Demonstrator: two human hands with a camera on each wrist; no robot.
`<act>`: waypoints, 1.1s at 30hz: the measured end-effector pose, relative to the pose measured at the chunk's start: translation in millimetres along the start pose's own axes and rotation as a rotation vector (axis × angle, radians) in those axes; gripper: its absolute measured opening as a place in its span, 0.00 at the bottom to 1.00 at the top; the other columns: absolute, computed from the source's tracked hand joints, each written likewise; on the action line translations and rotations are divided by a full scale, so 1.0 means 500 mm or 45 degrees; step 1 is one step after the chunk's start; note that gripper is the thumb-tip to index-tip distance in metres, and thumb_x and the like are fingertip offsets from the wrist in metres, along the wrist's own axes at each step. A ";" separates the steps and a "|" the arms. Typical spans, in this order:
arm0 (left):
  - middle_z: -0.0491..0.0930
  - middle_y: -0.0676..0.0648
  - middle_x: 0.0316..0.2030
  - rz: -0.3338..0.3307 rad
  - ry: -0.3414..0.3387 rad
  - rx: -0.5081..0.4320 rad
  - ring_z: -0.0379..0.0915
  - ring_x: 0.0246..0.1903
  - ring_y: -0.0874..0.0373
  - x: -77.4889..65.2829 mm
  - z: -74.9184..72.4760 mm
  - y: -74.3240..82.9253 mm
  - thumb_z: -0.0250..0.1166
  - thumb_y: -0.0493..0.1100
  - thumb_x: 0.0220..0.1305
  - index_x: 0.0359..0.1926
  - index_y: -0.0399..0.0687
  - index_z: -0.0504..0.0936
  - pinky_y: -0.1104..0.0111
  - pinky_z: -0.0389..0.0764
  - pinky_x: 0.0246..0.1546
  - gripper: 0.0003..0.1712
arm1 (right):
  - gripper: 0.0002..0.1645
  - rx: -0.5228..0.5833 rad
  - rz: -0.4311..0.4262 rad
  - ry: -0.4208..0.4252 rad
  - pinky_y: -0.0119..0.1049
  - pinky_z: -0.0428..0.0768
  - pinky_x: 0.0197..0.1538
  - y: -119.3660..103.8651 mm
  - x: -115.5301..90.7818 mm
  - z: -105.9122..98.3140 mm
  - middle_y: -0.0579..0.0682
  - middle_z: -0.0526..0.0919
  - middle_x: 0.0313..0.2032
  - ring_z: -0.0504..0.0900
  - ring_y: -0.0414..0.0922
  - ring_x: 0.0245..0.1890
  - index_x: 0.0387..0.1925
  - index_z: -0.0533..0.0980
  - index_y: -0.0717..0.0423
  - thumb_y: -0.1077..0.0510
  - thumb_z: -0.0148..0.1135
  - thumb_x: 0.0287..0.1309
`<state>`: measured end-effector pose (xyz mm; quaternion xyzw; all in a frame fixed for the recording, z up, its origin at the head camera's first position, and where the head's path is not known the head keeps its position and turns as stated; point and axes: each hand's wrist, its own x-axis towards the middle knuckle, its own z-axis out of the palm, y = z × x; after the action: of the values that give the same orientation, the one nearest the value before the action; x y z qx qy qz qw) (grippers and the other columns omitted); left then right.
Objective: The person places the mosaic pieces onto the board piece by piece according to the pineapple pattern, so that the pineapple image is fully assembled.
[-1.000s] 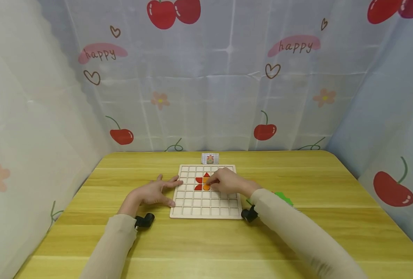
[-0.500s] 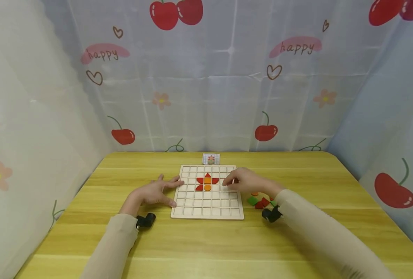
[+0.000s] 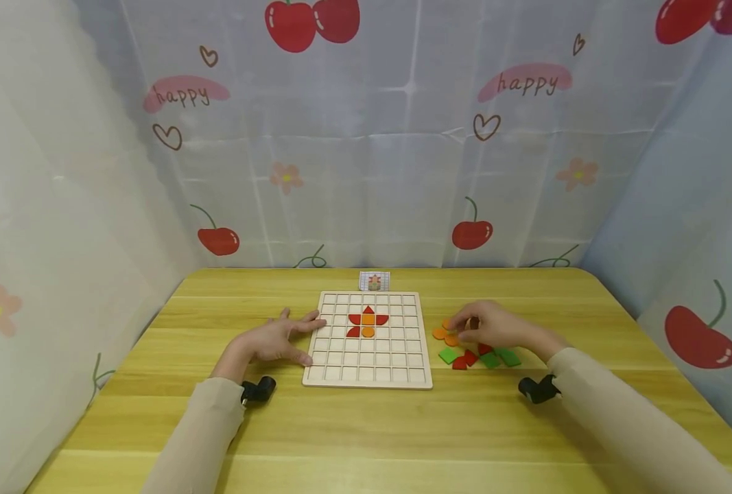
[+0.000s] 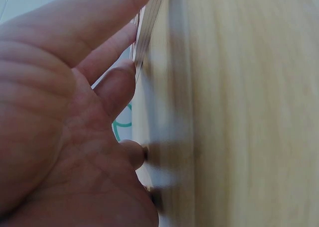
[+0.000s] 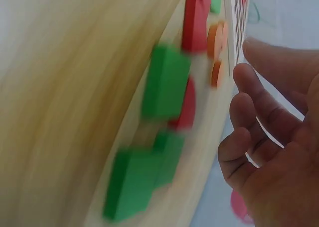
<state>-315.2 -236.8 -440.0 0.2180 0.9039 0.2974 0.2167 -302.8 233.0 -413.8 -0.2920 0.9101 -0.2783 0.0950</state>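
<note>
While the spread left hand (image 3: 273,341) touches the board (image 3: 399,358) at left, orange discs (image 3: 440,333) lie just left of the right hand (image 3: 490,324), its fingers loosely bent.

Right hand (image 3: 495,324) moved off board (image 3: 366,374), now at orange discs (image 3: 439,334).
Right sleeve (image 3: 637,418) shifted right too; more of the green pieces (image 3: 510,357) uncovered.

Right hand (image 5: 294,155) is hovering beside the scattered pieces, fingers curving loosely. Three green blocks (image 5: 164,82) are lying blurred on the wood-grain tabletop (image 5: 65,87); cannot tell whether the lower two are touching. A rounded red piece (image 5: 188,105) is showing from behind the upper one. Farther off, orange discs (image 5: 216,40) are lying near a pale board's edge (image 5: 231,28).
</note>
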 end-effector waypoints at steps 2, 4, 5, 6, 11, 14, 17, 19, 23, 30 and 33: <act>0.45 0.60 0.83 -0.001 0.002 -0.001 0.14 0.80 0.34 -0.001 0.000 0.001 0.76 0.56 0.58 0.78 0.69 0.64 0.25 0.30 0.70 0.49 | 0.13 -0.005 0.007 0.019 0.31 0.81 0.40 0.014 -0.011 -0.006 0.52 0.88 0.48 0.81 0.40 0.38 0.50 0.86 0.57 0.61 0.69 0.65; 0.45 0.60 0.83 -0.002 0.003 0.001 0.14 0.80 0.34 -0.002 -0.001 0.002 0.76 0.56 0.58 0.78 0.69 0.64 0.25 0.30 0.70 0.50 | 0.14 -0.004 0.024 0.026 0.33 0.82 0.42 0.029 -0.020 -0.010 0.52 0.88 0.48 0.82 0.42 0.40 0.50 0.86 0.57 0.60 0.71 0.64; 0.45 0.60 0.83 -0.001 0.004 0.002 0.14 0.80 0.34 -0.002 -0.001 0.002 0.76 0.56 0.58 0.78 0.68 0.63 0.25 0.30 0.70 0.50 | 0.14 -0.003 0.026 0.025 0.34 0.83 0.44 0.035 -0.024 -0.011 0.52 0.88 0.48 0.83 0.43 0.41 0.50 0.86 0.58 0.60 0.71 0.63; 0.45 0.60 0.83 -0.001 0.004 0.003 0.14 0.80 0.33 -0.002 -0.001 0.003 0.76 0.56 0.58 0.78 0.68 0.63 0.25 0.30 0.70 0.50 | 0.14 -0.003 0.023 0.021 0.37 0.84 0.46 0.042 -0.028 -0.013 0.52 0.88 0.48 0.84 0.45 0.43 0.50 0.86 0.58 0.60 0.71 0.63; 0.45 0.59 0.83 0.001 -0.003 -0.005 0.13 0.80 0.33 -0.002 -0.001 0.003 0.76 0.55 0.58 0.78 0.68 0.64 0.25 0.29 0.70 0.49 | 0.14 0.025 0.070 0.009 0.45 0.85 0.54 0.070 -0.043 -0.015 0.55 0.87 0.50 0.86 0.53 0.51 0.51 0.85 0.60 0.61 0.68 0.66; 0.45 0.59 0.83 0.004 -0.009 -0.014 0.13 0.80 0.34 -0.001 0.000 0.003 0.76 0.55 0.58 0.78 0.67 0.64 0.25 0.28 0.70 0.49 | 0.13 0.043 0.126 0.042 0.43 0.84 0.52 0.081 -0.051 -0.017 0.55 0.88 0.49 0.85 0.51 0.49 0.51 0.84 0.60 0.61 0.67 0.67; 0.44 0.59 0.83 0.004 -0.009 -0.021 0.13 0.80 0.34 -0.001 0.000 0.003 0.76 0.54 0.59 0.78 0.67 0.64 0.25 0.28 0.70 0.49 | 0.13 0.048 0.182 0.086 0.39 0.82 0.49 0.089 -0.055 -0.020 0.53 0.88 0.48 0.84 0.47 0.46 0.51 0.85 0.59 0.60 0.67 0.68; 0.44 0.59 0.83 0.002 -0.008 -0.017 0.13 0.80 0.34 -0.001 0.000 0.003 0.76 0.54 0.59 0.78 0.67 0.64 0.25 0.28 0.70 0.49 | 0.12 0.059 0.222 0.107 0.39 0.81 0.50 0.098 -0.056 -0.021 0.52 0.88 0.48 0.83 0.45 0.46 0.51 0.85 0.57 0.59 0.66 0.68; 0.44 0.58 0.83 0.005 -0.007 -0.013 0.13 0.80 0.33 -0.002 0.000 0.004 0.76 0.54 0.59 0.78 0.67 0.64 0.25 0.28 0.70 0.49 | 0.12 0.077 0.293 0.152 0.39 0.80 0.50 0.114 -0.055 -0.022 0.52 0.88 0.47 0.81 0.44 0.46 0.50 0.85 0.57 0.57 0.65 0.69; 0.45 0.58 0.83 0.004 -0.004 -0.010 0.14 0.80 0.34 -0.003 0.000 0.007 0.76 0.53 0.59 0.79 0.66 0.64 0.25 0.29 0.70 0.49 | 0.14 0.046 0.404 0.236 0.38 0.78 0.46 0.130 -0.060 -0.033 0.54 0.88 0.45 0.78 0.44 0.42 0.49 0.85 0.59 0.55 0.66 0.69; 0.45 0.58 0.83 0.003 -0.002 -0.009 0.14 0.80 0.34 -0.002 0.000 0.007 0.76 0.53 0.59 0.78 0.66 0.64 0.26 0.28 0.70 0.49 | 0.14 0.056 0.436 0.253 0.37 0.78 0.44 0.136 -0.067 -0.037 0.55 0.87 0.44 0.77 0.45 0.41 0.49 0.85 0.61 0.56 0.66 0.69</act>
<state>-313.4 -235.1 -437.6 0.2186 0.9024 0.3006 0.2180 -314.4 307.1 -436.3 -0.1020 0.9451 -0.3052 0.0571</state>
